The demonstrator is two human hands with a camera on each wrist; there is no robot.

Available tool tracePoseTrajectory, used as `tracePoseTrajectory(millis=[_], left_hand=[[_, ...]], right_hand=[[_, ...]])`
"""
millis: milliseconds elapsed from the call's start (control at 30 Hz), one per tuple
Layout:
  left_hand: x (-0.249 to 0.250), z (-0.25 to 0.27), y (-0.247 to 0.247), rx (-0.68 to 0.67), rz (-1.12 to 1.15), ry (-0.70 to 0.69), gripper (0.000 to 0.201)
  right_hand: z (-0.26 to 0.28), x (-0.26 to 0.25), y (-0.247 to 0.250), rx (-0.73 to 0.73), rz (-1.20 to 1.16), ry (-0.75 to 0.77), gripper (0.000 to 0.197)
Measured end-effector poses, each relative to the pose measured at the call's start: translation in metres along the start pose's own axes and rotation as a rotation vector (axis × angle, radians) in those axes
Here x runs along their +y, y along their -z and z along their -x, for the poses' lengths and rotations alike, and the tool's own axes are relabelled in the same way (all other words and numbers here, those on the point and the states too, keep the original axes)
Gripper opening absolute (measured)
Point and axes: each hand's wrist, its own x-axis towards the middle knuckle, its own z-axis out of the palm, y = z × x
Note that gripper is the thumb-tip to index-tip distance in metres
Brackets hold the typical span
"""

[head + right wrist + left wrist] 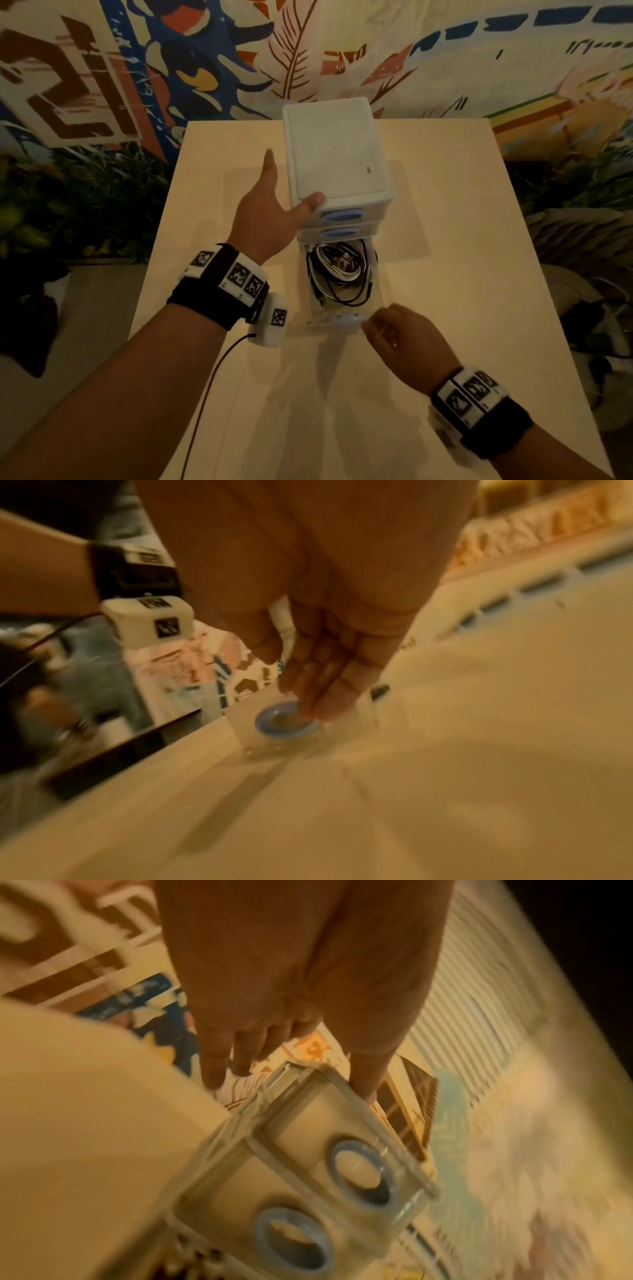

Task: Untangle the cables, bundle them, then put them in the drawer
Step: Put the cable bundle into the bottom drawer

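Observation:
A white drawer unit (335, 150) (308, 1150) stands in the middle of the table. Its clear bottom drawer (344, 320) is pulled out toward me. Coiled black and white cables (337, 270) lie inside it. My left hand (270, 209) (274, 988) rests against the unit's left side with straight fingers, its thumb on the top front corner. My right hand (394, 329) (325, 669) is at the drawer's front, fingertips touching the blue ring handle (284, 723), thumb apart from it. Both wrist views are blurred.
The two upper drawers, with blue handles (340, 216) (359, 1172), are closed. The unit stands on a pale wooden table (445, 240) (445, 777). A thin black cord (212, 370) hangs from my left wrist camera. A painted wall and plants stand behind the table.

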Motion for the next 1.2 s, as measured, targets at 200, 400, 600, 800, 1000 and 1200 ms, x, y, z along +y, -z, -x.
tracePoseTrajectory(millis=[200,400,600,800,1000,1200], left_hand=[[-0.005,0.000,-0.012,-0.078,0.399,0.101,0.027],[-0.003,0.001,-0.007,-0.087,0.416,0.105,0.008],[-0.007,-0.004,-0.005,-0.101,0.416,0.093,0.007],[-0.009,-0.010,-0.006,-0.122,0.429,0.089,0.008],[-0.014,-0.014,-0.010,-0.114,0.389,0.048,0.014],[-0.016,-0.017,-0.009,-0.111,0.384,0.051,0.022]], right_hand=[[0.002,-0.004,-0.039,-0.144,-1.316,-0.730,0.019],[-0.014,-0.029,-0.063,0.072,-1.752,-0.732,0.027],[-0.025,-0.027,-0.080,0.255,-1.944,-0.670,0.027],[-0.048,-0.034,-0.081,0.328,-2.026,-0.668,0.020],[-0.076,-0.042,-0.074,0.361,-2.047,-0.607,0.024],[-0.112,-0.047,-0.060,0.385,-2.043,-0.600,0.040]])
